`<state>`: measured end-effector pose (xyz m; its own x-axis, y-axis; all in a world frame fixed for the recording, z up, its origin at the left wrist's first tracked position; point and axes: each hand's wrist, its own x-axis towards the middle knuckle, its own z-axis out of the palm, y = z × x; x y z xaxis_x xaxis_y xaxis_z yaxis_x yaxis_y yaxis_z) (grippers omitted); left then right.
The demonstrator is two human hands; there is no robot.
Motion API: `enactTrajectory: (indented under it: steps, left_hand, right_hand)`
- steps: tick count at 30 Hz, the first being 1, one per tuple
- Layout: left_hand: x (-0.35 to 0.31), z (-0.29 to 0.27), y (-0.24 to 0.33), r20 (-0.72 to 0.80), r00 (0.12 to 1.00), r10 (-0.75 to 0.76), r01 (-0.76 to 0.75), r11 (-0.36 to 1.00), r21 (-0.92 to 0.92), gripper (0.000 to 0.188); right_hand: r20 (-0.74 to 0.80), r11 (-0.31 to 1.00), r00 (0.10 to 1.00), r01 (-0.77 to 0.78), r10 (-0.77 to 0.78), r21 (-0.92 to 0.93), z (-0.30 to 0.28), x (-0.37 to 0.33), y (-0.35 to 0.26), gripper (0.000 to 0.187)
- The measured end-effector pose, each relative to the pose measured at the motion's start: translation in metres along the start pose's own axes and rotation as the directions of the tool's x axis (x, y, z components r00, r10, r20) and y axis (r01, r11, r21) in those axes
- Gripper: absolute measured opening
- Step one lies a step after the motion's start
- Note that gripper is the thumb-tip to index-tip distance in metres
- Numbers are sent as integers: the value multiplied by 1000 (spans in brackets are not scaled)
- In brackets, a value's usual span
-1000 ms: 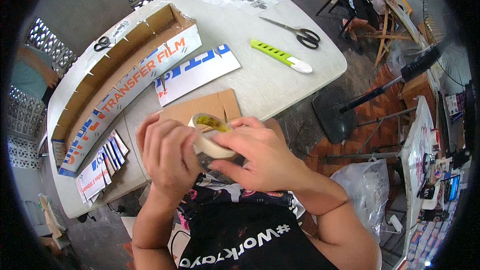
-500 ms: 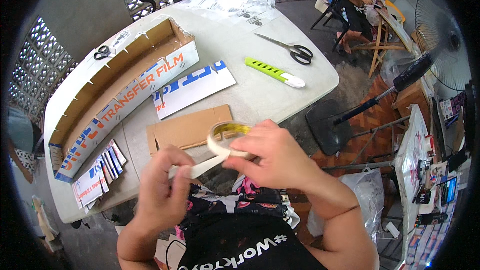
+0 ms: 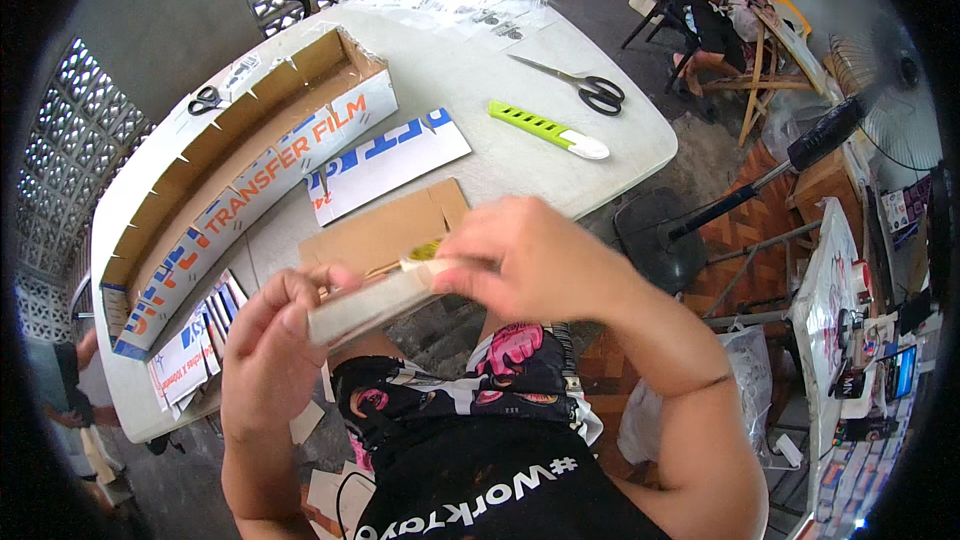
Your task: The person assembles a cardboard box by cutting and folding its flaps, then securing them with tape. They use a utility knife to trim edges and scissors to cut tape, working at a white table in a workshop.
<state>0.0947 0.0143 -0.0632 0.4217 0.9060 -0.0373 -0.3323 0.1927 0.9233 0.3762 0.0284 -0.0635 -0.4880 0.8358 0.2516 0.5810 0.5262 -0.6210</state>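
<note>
My right hand (image 3: 530, 260) grips a roll of masking tape (image 3: 420, 254), partly covered by the fingers. A pale tape strip (image 3: 365, 308) stretches from the roll to my left hand (image 3: 265, 340), which pinches its free end. Both hands are above the table's near edge, over my lap. Just beyond them lies a brown cardboard piece (image 3: 380, 225). Behind that is a white printed cardboard piece (image 3: 400, 162). A long curved cardboard box (image 3: 290, 155), open at the top, stands to the left. Cut cardboard strips (image 3: 185, 370) lie near my left hand.
On the white table (image 3: 470, 75) lie a green utility knife (image 3: 545, 130), large scissors (image 3: 600, 93), small scissors (image 3: 205, 100) and clear printed sheets (image 3: 460, 0). A pedestal fan (image 3: 825, 135) stands at the right. Farther back sits a person (image 3: 710, 35). A cluttered side table (image 3: 825, 290) is at right.
The tape strip between my hands has become longer. My left hand has moved left, and my right hand with the roll has lifted slightly and turned.
</note>
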Motion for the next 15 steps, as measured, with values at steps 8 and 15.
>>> enactTrajectory:
  steps: [8,15]
  left_hand:
    - [19,-24,18,146,989,-18,48,976,-211,38]
    - [19,-42,34,50,998,37,-30,991,-134,47]
  right_hand:
    - [-376,619,852,-523,365,-585,-91,5,169,29]
    - [-228,587,791,-583,567,-561,-110,-4,181,33]
